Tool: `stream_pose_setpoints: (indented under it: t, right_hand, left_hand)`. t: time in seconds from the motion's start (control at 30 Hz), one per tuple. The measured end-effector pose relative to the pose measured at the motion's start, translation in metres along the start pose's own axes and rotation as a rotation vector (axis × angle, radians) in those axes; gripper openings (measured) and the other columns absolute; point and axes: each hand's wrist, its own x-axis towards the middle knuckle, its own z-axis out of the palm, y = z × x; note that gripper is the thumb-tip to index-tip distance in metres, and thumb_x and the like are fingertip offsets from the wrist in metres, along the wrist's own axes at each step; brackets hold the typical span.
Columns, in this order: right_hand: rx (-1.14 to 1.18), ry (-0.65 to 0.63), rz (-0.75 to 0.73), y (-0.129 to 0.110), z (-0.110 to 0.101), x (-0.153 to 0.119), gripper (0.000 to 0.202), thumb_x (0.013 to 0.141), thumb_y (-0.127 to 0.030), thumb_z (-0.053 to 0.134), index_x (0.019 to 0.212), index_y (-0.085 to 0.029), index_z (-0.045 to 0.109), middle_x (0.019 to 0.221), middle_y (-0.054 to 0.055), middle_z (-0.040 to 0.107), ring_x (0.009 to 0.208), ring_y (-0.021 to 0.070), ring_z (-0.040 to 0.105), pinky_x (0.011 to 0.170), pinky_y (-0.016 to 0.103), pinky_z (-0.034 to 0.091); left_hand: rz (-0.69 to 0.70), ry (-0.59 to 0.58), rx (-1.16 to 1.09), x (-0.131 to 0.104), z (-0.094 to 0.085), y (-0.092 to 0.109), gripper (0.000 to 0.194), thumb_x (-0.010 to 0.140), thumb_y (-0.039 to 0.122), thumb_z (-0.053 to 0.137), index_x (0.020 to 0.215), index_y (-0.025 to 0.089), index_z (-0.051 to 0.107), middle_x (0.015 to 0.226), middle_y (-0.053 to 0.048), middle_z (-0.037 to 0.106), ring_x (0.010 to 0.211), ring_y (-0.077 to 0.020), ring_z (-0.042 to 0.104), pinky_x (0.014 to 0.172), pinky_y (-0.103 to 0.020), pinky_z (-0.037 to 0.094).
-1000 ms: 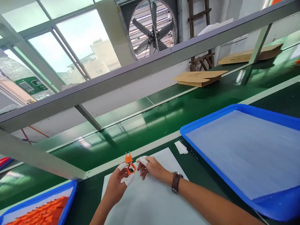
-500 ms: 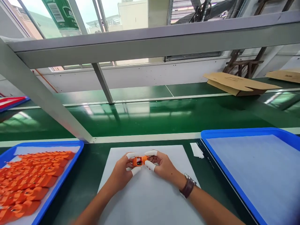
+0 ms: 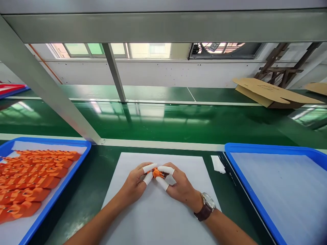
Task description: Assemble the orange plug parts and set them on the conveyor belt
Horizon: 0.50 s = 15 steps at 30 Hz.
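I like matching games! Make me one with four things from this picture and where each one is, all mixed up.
1. Wristwatch
2. Small orange piece
3. Big white sheet
4. Many orange pieces

A. Flat on the green table
B. In the left blue tray
C. Around the right wrist
D. Between left hand and right hand

Pairs: 1-C, 2-D, 3-A, 4-B
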Motion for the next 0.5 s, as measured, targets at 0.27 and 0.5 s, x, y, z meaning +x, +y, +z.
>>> stream_pose_setpoints:
  t: [0.27,0.5]
  right_hand:
    - [0.043,0.042,0.249,0.0044,-0.0009,-0.0008,0.028,0.094,-0.018,0.056,0.120,-0.026,0.061,0.101,0.006,0.063,0.086,0.0185,0.063,0.073,0.034,0.057]
    - [0.060,-0.050,0.155,0.0005,-0.0060,0.0011,0.028,0.094,-0.014,0.053,0.117,-0.027,0.061,0.103,0.006,0.062,0.090,0.0197,0.061,0.078,0.035,0.055]
  left_hand:
    - [-0.028,-0.002,0.131,0.0000,-0.0073,-0.0041,0.050,0.088,0.026,0.064,0.137,0.031,0.057,0.125,-0.008,0.064,0.094,-0.0207,0.065,0.085,-0.036,0.059]
    - [0.013,-0.068,0.220,-0.0022,-0.0078,-0.0070,0.042,0.094,0.025,0.056,0.135,0.032,0.058,0.122,-0.007,0.063,0.086,-0.0173,0.061,0.075,-0.031,0.055]
